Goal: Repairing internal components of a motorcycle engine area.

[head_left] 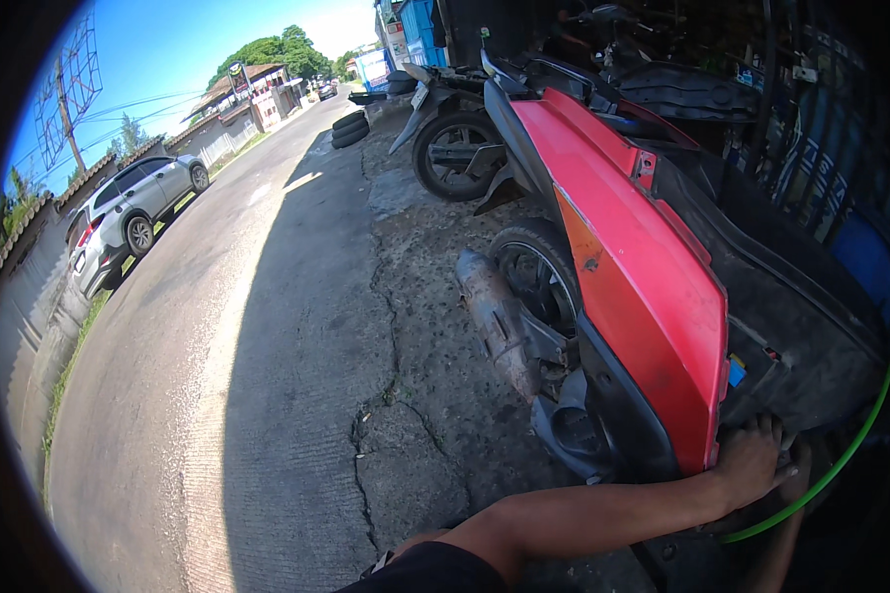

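A scooter with a glossy red side panel (628, 296) stands close in front of me, tilted across the view. My left arm reaches across to the right, and my left hand (754, 463) is at the panel's lower end, beside the black body part (811, 346). Its fingers are bent and closed; what they hold is hidden in shadow. Just right of it, my right hand (796, 472) is close to the left fingers, dark and partly covered. A bright green hose (845, 460) curves past both hands. The scooter's rusty exhaust muffler (499, 321) and rear wheel (539, 272) show left of the panel.
Another motorbike's wheel (455, 155) stands beyond the scooter. Stacked tyres (349, 128) sit at the roadside. Cracked concrete (405, 465) borders the road (168, 366), where a silver car (133, 212) is parked across the way. A dark metal gate (821, 168) rises at the right.
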`<action>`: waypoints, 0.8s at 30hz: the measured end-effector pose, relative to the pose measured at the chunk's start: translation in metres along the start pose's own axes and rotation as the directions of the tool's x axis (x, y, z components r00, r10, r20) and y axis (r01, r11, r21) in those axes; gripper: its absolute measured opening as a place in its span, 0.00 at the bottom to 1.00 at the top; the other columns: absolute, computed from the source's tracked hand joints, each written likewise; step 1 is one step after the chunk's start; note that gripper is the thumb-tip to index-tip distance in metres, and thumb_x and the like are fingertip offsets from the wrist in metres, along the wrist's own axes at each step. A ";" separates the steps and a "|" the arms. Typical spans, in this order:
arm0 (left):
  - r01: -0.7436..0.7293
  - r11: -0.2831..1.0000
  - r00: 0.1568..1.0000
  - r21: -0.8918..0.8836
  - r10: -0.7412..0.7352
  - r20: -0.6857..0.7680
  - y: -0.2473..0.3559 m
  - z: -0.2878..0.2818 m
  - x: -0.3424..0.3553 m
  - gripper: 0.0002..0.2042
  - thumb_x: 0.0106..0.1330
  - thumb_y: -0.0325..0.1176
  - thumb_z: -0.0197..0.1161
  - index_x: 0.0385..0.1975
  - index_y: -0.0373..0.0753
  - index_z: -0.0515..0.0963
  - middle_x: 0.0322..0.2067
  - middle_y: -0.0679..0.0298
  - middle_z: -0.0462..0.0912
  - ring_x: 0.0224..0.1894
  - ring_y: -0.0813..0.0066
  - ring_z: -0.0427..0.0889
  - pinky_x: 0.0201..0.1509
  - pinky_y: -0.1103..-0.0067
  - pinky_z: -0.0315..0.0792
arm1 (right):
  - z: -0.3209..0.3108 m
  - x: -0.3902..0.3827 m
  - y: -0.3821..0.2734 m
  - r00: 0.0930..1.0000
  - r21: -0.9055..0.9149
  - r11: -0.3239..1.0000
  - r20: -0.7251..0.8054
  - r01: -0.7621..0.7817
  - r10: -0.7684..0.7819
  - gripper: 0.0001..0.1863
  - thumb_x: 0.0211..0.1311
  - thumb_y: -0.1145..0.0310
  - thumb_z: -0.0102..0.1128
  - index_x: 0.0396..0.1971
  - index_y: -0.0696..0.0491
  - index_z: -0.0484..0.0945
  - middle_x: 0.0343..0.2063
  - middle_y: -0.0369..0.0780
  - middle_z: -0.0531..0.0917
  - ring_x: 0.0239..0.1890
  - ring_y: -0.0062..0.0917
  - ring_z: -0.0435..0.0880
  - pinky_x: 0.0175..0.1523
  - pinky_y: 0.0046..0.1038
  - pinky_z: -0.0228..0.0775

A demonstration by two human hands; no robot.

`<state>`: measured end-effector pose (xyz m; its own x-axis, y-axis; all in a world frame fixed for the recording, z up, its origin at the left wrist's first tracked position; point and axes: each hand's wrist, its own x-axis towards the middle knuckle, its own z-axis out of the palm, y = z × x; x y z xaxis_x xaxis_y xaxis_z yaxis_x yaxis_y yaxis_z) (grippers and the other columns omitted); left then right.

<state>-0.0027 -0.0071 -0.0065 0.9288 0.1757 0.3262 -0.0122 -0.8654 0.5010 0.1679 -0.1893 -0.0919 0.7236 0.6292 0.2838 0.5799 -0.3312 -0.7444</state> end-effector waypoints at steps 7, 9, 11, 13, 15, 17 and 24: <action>-0.011 1.000 0.999 0.001 0.011 -0.041 0.002 0.004 0.002 0.31 0.63 0.59 0.55 0.49 0.32 0.75 0.43 0.53 0.77 0.44 0.62 0.76 0.39 0.69 0.74 | -0.009 0.000 0.033 0.997 0.065 0.997 -0.062 -0.049 0.053 0.17 0.67 0.65 0.51 0.45 0.66 0.75 0.39 0.45 0.82 0.41 0.29 0.80 0.48 0.32 0.72; -0.006 1.000 1.000 -0.002 0.006 -0.030 0.001 0.005 0.003 0.31 0.63 0.60 0.55 0.49 0.34 0.75 0.43 0.54 0.77 0.44 0.63 0.76 0.39 0.69 0.74 | -0.002 0.004 0.032 0.994 0.096 0.993 -0.083 -0.063 0.071 0.17 0.67 0.65 0.51 0.45 0.65 0.75 0.39 0.45 0.82 0.41 0.29 0.80 0.47 0.32 0.72; -0.018 1.000 0.999 -0.017 0.017 -0.037 0.000 0.007 0.000 0.30 0.62 0.60 0.55 0.50 0.36 0.75 0.42 0.55 0.76 0.44 0.64 0.76 0.38 0.70 0.75 | 0.026 0.001 -0.005 0.991 0.131 0.988 -0.094 -0.086 0.098 0.17 0.66 0.65 0.51 0.45 0.65 0.75 0.39 0.44 0.82 0.41 0.29 0.80 0.47 0.32 0.72; -0.016 0.999 0.999 -0.035 0.014 -0.034 -0.001 0.009 -0.002 0.30 0.62 0.60 0.56 0.50 0.37 0.75 0.42 0.55 0.76 0.44 0.64 0.75 0.39 0.70 0.75 | 0.059 -0.008 -0.059 0.983 0.155 0.982 -0.126 -0.112 0.132 0.17 0.66 0.65 0.51 0.45 0.65 0.75 0.38 0.44 0.82 0.41 0.29 0.80 0.47 0.32 0.71; -0.014 0.999 0.999 -0.042 0.012 -0.045 -0.003 0.010 0.001 0.30 0.62 0.60 0.56 0.51 0.37 0.75 0.42 0.56 0.76 0.45 0.64 0.75 0.39 0.70 0.75 | 0.085 -0.005 -0.096 0.976 0.183 0.976 -0.158 -0.120 0.149 0.17 0.66 0.65 0.51 0.45 0.65 0.75 0.38 0.44 0.82 0.41 0.30 0.80 0.47 0.32 0.71; -0.028 1.000 0.993 0.005 0.029 -0.113 -0.004 0.003 -0.004 0.30 0.62 0.59 0.55 0.52 0.38 0.75 0.45 0.55 0.75 0.46 0.63 0.75 0.40 0.70 0.74 | 0.062 -0.043 -0.016 0.975 0.222 0.968 -0.154 -0.121 0.158 0.17 0.65 0.65 0.52 0.45 0.64 0.75 0.38 0.44 0.82 0.40 0.30 0.80 0.47 0.32 0.71; 0.002 1.000 1.000 -0.002 -0.002 0.027 0.002 0.002 0.001 0.30 0.64 0.59 0.53 0.55 0.39 0.74 0.47 0.54 0.76 0.47 0.60 0.74 0.41 0.70 0.73 | 0.026 -0.012 -0.003 0.978 0.124 0.992 -0.209 0.006 0.021 0.16 0.64 0.66 0.52 0.43 0.64 0.76 0.38 0.45 0.82 0.40 0.31 0.80 0.46 0.33 0.71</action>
<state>-0.0015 -0.0096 -0.0069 0.9383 0.1649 0.3039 -0.0110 -0.8643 0.5028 0.1481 -0.1781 -0.1088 0.7977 0.4612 0.3886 0.5330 -0.2376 -0.8121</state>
